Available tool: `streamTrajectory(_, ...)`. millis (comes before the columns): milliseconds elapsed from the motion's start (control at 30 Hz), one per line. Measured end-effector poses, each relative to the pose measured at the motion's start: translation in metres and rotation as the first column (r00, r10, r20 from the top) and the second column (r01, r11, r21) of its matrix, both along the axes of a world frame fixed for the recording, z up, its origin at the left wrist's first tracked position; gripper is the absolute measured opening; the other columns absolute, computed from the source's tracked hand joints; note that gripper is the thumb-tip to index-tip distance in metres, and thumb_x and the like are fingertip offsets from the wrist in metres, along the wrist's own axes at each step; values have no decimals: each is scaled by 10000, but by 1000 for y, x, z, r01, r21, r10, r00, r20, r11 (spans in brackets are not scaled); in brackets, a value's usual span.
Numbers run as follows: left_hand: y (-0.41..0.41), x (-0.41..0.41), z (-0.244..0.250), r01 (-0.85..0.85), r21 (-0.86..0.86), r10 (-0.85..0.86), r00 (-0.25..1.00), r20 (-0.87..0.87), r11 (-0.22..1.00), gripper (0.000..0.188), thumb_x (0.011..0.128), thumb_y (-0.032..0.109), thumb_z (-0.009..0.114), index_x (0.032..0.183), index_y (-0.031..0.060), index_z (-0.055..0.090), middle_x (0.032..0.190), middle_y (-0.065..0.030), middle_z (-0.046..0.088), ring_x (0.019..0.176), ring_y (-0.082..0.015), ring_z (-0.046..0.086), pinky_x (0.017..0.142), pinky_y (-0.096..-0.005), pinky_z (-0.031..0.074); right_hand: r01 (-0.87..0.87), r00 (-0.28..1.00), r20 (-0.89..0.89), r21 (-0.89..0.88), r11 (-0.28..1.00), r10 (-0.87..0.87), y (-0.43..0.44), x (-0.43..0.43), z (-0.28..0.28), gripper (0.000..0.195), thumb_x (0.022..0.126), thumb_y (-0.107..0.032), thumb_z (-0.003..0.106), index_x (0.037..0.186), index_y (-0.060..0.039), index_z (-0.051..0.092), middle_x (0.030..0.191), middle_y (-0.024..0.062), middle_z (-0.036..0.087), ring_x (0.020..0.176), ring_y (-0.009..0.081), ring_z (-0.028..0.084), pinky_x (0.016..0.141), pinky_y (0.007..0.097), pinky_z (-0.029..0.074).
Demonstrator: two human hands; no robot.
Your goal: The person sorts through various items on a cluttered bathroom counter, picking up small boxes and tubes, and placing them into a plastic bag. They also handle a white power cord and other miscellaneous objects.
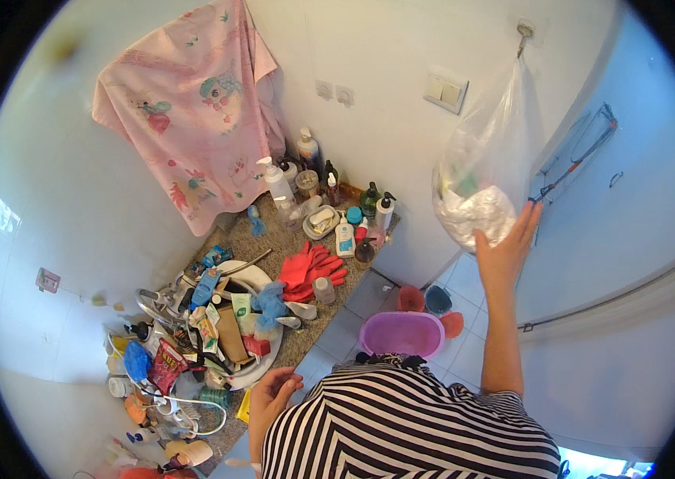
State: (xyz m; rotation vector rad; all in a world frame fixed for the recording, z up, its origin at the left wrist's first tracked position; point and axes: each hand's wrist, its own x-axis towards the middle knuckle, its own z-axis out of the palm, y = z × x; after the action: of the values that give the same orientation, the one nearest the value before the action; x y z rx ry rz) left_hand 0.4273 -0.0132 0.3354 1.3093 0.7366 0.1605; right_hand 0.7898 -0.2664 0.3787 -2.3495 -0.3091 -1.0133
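Observation:
My right hand [505,251] is raised at the lower right side of a clear plastic bag [484,143], thumb and fingers spread against or just beside it. The bag hangs from a wall hook [524,37] and bulges with crumpled white plastic [481,212] and something green. My left hand [274,389] is low in front of my body, loosely curled with nothing visible in it. Nearest to it are the granite counter's edge and a white washbasin [250,378] heaped with tubes, small packets and a piece of cardboard [231,335].
Red rubber gloves [301,272], a soap dish [321,221] and several pump bottles [344,235] crowd the counter [337,305]. A pink towel [194,114] hangs above. On the tiled floor are a purple basin [403,335] and small containers [438,299]. At right is a blue-lit door [625,227].

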Motion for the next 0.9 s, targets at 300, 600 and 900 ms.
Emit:
streamTrajectory(300,9,16,2,89,-9,-89,996,3,996,298,908,101,609,1157,-49,544,1013,-137,647,911,-162,618,821,-260,489,-151,979,-102,227,962,178,-60,61,-21,927,708,-274,770,1427,2,252,1458,232,300,1351,379,292,1101,484,238)
streamTrajectory(600,7,10,-8,35,-14,-35,999,17,999,270,913,95,597,1142,-43,553,1004,-118,645,910,-164,615,835,-279,486,-25,988,-155,-135,991,4,-9,101,-61,895,736,-463,722,1445,-123,295,1497,173,260,1391,332,231,1063,599,208)
streamTrajectory(900,0,-12,-10,-27,39,28,998,-48,999,302,918,188,609,1144,-10,574,1002,-77,656,908,-112,611,784,-239,482,-73,965,234,-199,977,119,38,64,-61,672,841,-273,654,1427,-148,349,1498,131,290,1409,303,209,1102,560,172)
